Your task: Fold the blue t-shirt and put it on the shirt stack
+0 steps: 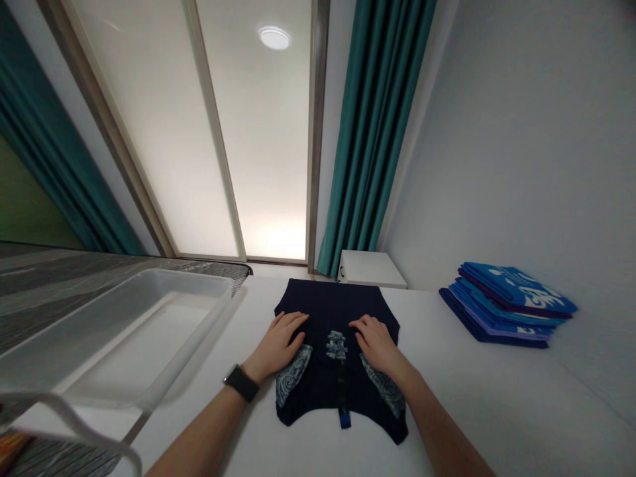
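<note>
A dark navy garment point(318, 384), perhaps an apron or a vest, lies flat on the white table. It has a grey-blue swirl-patterned panel on each side, a small patterned motif in the middle and a short blue strap at its near edge. My left hand point(282, 339) rests palm down on its left side, above one patterned panel, fingers stretched out. On the right side, my right hand point(378, 343) lies on the cloth with its fingers extended, partly over the other panel. Neither hand grips the fabric. A dark watch sits on my left wrist.
On the table's right stands a stack of folded blue and purple cloths point(507, 308), near the wall. To the left is a translucent plastic bin point(191, 334). A small white cabinet point(372, 266) sits beyond the far table edge, below a teal curtain point(380, 132).
</note>
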The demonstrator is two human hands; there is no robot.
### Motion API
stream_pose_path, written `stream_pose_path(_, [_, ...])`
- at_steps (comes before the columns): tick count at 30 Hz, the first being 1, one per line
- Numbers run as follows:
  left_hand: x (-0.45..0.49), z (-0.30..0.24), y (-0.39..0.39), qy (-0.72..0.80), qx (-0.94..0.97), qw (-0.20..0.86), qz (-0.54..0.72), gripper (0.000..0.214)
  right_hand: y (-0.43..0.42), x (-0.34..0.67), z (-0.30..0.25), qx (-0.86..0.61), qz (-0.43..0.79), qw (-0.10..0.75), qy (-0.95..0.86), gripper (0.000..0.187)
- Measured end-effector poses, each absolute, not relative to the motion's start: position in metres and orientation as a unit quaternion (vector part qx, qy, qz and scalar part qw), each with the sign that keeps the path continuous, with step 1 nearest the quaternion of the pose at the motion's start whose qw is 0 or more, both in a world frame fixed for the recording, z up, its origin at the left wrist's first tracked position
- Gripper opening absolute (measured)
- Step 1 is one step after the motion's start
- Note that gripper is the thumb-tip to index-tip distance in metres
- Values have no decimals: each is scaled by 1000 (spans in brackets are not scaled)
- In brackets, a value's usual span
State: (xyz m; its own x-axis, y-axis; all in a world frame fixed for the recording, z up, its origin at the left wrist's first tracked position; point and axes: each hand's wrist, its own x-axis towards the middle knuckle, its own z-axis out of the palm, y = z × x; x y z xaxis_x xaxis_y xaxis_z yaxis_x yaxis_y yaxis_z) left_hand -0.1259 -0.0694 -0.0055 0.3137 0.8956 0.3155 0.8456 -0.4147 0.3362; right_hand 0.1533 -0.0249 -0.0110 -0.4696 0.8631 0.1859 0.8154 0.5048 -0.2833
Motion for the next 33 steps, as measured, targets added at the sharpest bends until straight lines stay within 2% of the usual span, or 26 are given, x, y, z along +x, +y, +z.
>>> stream_pose_path(7, [-123, -1, -72, 529, 821, 37, 211, 40, -22, 155, -16, -493, 86, 167, -849, 33])
stream_pose_path(17, [-135, -5, -60, 571, 779, 30, 257, 33, -2, 184, -10, -496, 151, 287, -806, 37])
stream_pose_path(26, [-141, -8, -56, 562, 783, 35, 264, 31, -22, 156, -9, -471, 115, 226, -845, 32])
stream_pose_path(33, [-167, -21, -40, 587, 751, 25, 300, 31, -49, 126, 4, -407, 109, 219, -880, 38])
